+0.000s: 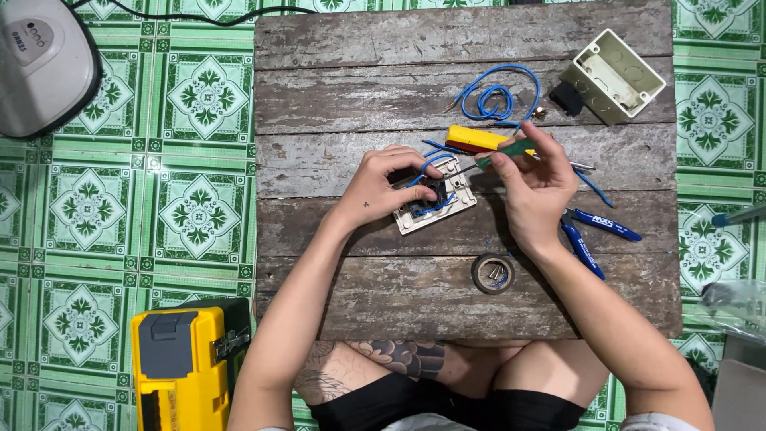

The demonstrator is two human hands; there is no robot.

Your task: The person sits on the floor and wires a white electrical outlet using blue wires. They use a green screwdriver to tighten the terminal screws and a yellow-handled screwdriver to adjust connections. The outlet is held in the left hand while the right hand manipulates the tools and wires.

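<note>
My left hand (384, 185) grips a white switch plate (456, 200) lying on a weathered wooden board (415, 96), with short blue wires (435, 209) running into its dark middle. My right hand (536, 185) holds a green-handled screwdriver (504, 152) whose thin shaft points left into the plate. A yellow and red tool (472, 138) lies just behind the plate.
A coil of blue wire (495, 100) and a pale plastic wall box (613, 76) sit at the back right. Blue-handled pliers (592, 231) and a roll of black tape (492, 273) holding screws lie near my right wrist. A yellow toolbox (185, 363) stands on the tiled floor.
</note>
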